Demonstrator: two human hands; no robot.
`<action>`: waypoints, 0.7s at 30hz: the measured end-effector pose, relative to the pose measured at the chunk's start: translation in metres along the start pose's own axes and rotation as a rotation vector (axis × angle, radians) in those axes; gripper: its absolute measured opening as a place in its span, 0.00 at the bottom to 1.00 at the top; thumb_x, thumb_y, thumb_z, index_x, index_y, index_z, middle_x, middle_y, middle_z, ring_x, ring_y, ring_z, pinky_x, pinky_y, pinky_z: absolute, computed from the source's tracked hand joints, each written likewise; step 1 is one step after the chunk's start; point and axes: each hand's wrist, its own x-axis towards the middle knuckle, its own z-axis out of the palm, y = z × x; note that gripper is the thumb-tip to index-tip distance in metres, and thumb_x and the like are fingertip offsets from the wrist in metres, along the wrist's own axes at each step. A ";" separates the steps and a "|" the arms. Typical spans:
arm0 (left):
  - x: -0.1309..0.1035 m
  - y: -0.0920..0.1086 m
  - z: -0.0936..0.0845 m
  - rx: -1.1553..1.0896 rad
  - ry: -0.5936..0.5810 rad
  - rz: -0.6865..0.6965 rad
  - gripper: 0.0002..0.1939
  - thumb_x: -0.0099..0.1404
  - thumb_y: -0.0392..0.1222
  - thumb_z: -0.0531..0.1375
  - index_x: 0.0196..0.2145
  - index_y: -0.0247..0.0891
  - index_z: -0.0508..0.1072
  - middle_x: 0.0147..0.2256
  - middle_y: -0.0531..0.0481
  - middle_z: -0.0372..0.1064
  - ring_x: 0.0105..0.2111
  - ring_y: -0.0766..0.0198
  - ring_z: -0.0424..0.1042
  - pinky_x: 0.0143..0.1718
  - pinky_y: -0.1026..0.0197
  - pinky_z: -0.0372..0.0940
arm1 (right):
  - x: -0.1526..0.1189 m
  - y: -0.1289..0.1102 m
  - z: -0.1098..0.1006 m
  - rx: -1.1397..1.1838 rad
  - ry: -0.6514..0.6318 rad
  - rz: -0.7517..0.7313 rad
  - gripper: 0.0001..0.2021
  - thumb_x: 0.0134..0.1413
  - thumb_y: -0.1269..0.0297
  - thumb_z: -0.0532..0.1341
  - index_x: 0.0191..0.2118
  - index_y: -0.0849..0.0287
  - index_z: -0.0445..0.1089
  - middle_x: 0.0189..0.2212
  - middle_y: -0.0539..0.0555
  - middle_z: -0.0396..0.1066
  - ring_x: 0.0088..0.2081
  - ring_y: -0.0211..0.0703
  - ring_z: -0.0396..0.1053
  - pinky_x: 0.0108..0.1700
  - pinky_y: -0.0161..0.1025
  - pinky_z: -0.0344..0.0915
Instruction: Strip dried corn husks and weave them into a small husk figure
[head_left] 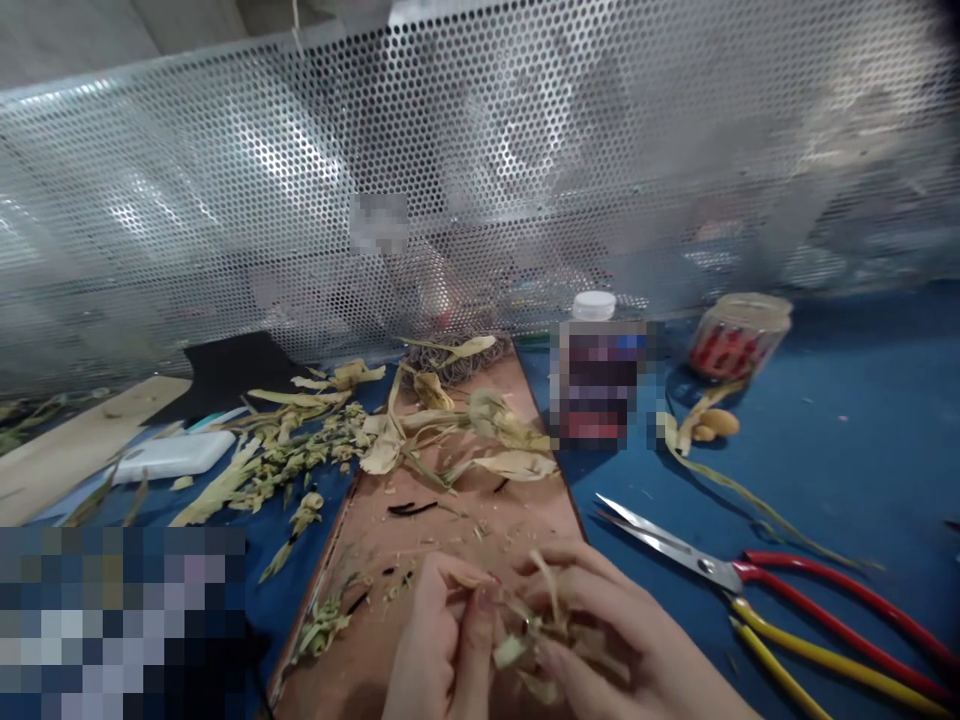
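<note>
Over the near end of the brown board (pixel 457 530), my left hand (pixel 454 630) is closed, thumb and fingers pinching the edge of a dried, pale plant strip (pixel 555 595). My right hand (pixel 622 630) curls around the same dry plant pieces, its fingers close to the left thumb. A small pale green bit (pixel 510 651) shows between the two hands. The palms hide much of the plant. Farther up the board lie dried pale leaves (pixel 517 465) and a dark wiry coil (pixel 465 360).
Red-handled scissors (pixel 705 570) lie on the blue table (pixel 862 430), beside yellow handles (pixel 840 655). Behind stand a white-capped bottle (pixel 594 306) and a glass jar (pixel 742 335). Dried sprigs (pixel 315 450) and a white case (pixel 176 455) lie left. A perforated metal screen (pixel 450 150) closes off the back.
</note>
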 end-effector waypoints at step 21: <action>0.021 0.010 -0.019 0.429 -0.211 0.512 0.20 0.48 0.45 0.62 0.41 0.39 0.71 0.42 0.43 0.67 0.44 0.53 0.64 0.45 0.51 0.61 | -0.001 -0.005 -0.012 -0.090 0.008 0.144 0.13 0.56 0.58 0.51 0.25 0.59 0.60 0.20 0.47 0.61 0.21 0.32 0.59 0.24 0.29 0.57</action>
